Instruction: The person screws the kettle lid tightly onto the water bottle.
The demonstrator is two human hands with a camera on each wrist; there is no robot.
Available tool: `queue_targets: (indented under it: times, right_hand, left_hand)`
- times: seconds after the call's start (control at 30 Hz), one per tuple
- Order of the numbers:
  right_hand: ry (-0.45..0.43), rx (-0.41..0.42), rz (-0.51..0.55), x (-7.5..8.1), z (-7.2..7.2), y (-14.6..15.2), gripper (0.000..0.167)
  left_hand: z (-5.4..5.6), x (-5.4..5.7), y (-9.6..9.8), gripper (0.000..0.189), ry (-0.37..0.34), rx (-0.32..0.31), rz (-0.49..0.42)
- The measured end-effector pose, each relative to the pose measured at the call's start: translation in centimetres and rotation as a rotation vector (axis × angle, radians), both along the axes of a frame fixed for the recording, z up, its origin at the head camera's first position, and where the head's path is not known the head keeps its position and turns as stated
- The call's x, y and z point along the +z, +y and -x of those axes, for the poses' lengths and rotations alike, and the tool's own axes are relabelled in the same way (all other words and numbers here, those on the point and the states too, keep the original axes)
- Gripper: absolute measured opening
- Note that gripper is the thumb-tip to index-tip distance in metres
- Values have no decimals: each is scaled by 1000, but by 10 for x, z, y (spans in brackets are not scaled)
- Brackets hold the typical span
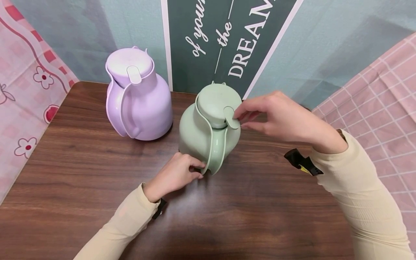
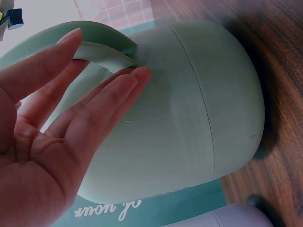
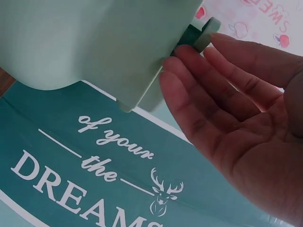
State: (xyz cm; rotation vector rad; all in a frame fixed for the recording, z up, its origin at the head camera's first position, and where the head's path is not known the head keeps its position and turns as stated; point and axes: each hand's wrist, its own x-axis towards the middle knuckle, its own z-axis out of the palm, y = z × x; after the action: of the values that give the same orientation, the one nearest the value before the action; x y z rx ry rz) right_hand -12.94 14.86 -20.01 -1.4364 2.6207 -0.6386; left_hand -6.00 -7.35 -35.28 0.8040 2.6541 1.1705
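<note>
A green thermos jug (image 1: 195, 130) stands upright, its handle facing the person. My right hand (image 1: 279, 115) is at its lid (image 1: 219, 101), pinching the lid's oval lever (image 1: 231, 117). In the right wrist view, thumb and fingertips lie on either side of that lever (image 3: 207, 35). My left hand (image 1: 177, 173) is low beside the handle (image 1: 217, 151). The left wrist view shows this hand's fingers (image 2: 102, 106) mostly straight, with the tips against the jug by the handle's end. Whether the thumb touches the handle is unclear.
A purple thermos jug (image 1: 149, 108) stands to the left on the brown wooden table (image 1: 81, 173). Behind the jugs hangs a blue cloth with a dark green lettered panel (image 1: 201, 68). Pink patterned cloths border the left (image 1: 35, 94) and right (image 1: 383, 101) sides.
</note>
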Motion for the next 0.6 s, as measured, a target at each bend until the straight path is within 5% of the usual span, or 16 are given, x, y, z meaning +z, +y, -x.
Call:
queue_targets:
  times: [0.3,0.6]
  right_hand:
    - [74,-47,-46,5,6,2,22]
    - [-55,-188,-162,14,19,3,35]
  left_hand:
    - [0,1,0,17,-7,-1,3]
    - [0,1,0,17,2,-2,3]
